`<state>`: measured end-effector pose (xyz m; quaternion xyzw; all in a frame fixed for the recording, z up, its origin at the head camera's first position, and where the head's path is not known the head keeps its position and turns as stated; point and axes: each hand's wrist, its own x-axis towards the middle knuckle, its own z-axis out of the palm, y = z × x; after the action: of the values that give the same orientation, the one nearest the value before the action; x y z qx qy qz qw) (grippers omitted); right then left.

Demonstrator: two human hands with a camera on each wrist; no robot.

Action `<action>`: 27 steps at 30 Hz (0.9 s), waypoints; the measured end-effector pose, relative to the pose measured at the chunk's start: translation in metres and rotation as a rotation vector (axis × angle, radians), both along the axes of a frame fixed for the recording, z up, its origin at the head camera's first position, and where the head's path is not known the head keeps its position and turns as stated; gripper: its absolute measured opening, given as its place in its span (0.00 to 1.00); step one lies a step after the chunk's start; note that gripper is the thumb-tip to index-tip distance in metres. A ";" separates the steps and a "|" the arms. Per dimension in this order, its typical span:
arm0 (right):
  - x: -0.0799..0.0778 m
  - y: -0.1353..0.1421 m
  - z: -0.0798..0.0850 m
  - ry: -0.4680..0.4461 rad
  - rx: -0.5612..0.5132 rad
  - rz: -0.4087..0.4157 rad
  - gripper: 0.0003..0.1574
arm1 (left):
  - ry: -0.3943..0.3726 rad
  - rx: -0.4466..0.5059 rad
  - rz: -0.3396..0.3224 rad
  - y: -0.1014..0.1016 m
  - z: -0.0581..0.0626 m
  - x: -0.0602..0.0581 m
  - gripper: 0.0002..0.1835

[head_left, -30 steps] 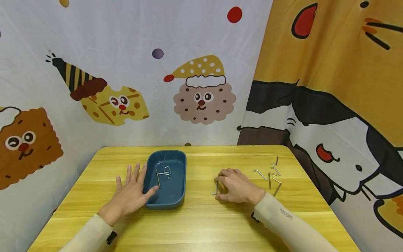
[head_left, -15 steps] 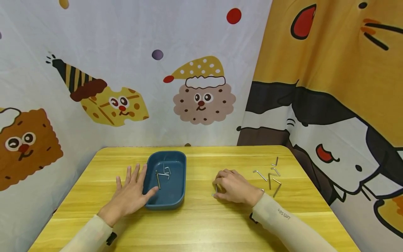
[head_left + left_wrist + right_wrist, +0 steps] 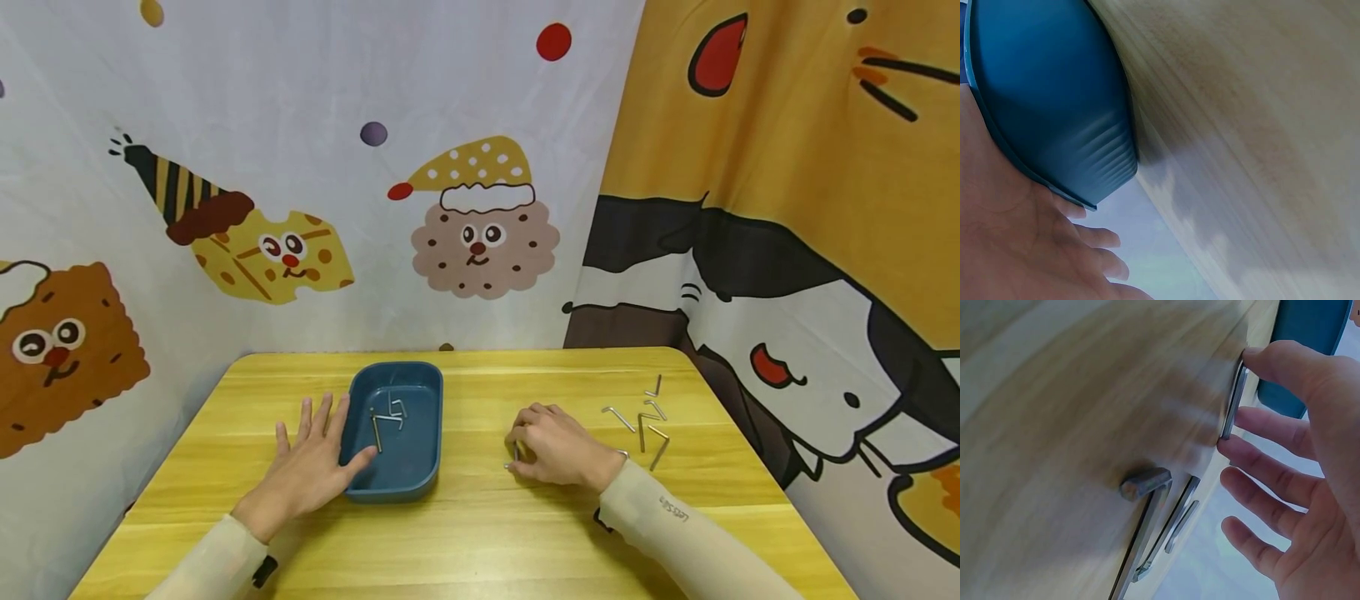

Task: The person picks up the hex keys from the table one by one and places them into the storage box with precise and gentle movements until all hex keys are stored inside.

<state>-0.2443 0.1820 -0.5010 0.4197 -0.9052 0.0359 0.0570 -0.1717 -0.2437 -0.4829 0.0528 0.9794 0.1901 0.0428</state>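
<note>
Two hands of mine showed in the head view. My left hand (image 3: 303, 471) was spread, fingers straight and gripping nothing, against the blue tray (image 3: 408, 471) just to its right, thumb over the rim. Beyond that thumb, a few hex keys (image 3: 377, 433) lay inside. My right hand (image 3: 562, 450) curled over a single key (image 3: 516, 451) on the wooden table (image 3: 480, 533); to that hand's right lay five loose keys (image 3: 619, 419).

From the left wrist, my palm met the tray's rim, fingertips reaching past its end.

From the right wrist, my thumb touched one end of the single key and two fingers the other, pinching it; whether it was lifted, I couldn't tell. My other two fingers were free. Three more keys lay toward the little-finger side.
</note>
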 end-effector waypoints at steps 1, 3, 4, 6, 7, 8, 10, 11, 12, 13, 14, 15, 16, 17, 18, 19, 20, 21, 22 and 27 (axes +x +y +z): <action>0.000 0.000 0.000 -0.002 -0.003 0.002 0.15 | 0.000 0.000 0.000 0.000 0.000 0.000 0.62; 0.000 0.000 0.000 -0.006 -0.007 0.002 0.15 | -0.001 0.000 0.000 0.000 0.000 0.000 0.62; 0.001 0.000 0.001 -0.006 -0.008 0.003 0.15 | -0.001 0.000 0.001 0.000 0.000 0.001 0.62; 0.001 0.000 0.001 -0.007 -0.011 0.002 0.15 | 0.004 -0.001 0.001 0.000 0.000 0.000 0.62; 0.001 0.000 0.001 -0.007 -0.013 0.001 0.15 | 0.005 -0.002 0.001 0.000 0.000 0.000 0.62; 0.001 0.000 0.001 -0.006 -0.013 0.000 0.15 | 0.008 -0.002 0.001 -0.001 -0.001 0.000 0.62; 0.001 0.000 0.001 -0.008 -0.017 -0.003 0.15 | 0.012 -0.003 0.000 -0.001 -0.001 0.000 0.62; 0.001 0.000 0.001 -0.009 -0.018 -0.005 0.15 | 0.012 -0.004 0.000 -0.001 -0.001 0.000 0.62; 0.001 0.000 0.002 -0.010 -0.021 -0.008 0.15 | 0.013 -0.004 -0.001 -0.001 -0.001 0.000 0.62; 0.001 0.000 0.002 -0.012 -0.026 -0.010 0.15 | 0.012 -0.004 -0.001 -0.001 -0.001 0.000 0.62; 0.001 0.000 0.003 -0.012 -0.030 -0.011 0.15 | 0.013 -0.005 -0.002 -0.001 0.000 0.000 0.61; 0.001 0.000 0.004 -0.011 -0.034 -0.012 0.16 | 0.012 -0.005 -0.002 -0.001 0.000 0.000 0.61; 0.001 0.000 0.004 -0.008 -0.039 -0.011 0.16 | 0.011 -0.005 -0.002 -0.001 0.000 0.000 0.61; 0.001 0.000 0.005 -0.004 -0.044 -0.009 0.16 | 0.011 -0.006 -0.002 -0.001 0.000 -0.001 0.61; 0.001 0.000 0.006 -0.001 -0.050 -0.005 0.17 | 0.010 -0.006 -0.001 -0.001 0.000 -0.001 0.61; 0.001 0.000 0.006 0.004 -0.055 0.000 0.18 | 0.009 -0.007 -0.001 -0.001 0.000 -0.001 0.62; 0.001 -0.001 0.007 0.011 -0.060 0.005 0.19 | 0.008 -0.007 0.000 0.000 0.000 -0.001 0.62; 0.001 -0.001 0.008 0.018 -0.066 0.011 0.19 | 0.006 -0.008 -0.001 0.000 0.000 -0.001 0.62; 0.001 -0.001 0.009 0.024 -0.072 0.017 0.20 | 0.005 -0.009 -0.001 0.000 0.000 -0.001 0.62; 0.001 -0.002 0.012 0.055 -0.100 0.043 0.21 | 0.003 -0.012 -0.001 0.000 0.000 0.000 0.62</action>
<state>-0.2434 0.1797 -0.4893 0.4365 -0.8911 0.0707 0.1017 -0.1718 -0.2435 -0.4827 0.0533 0.9806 0.1840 0.0415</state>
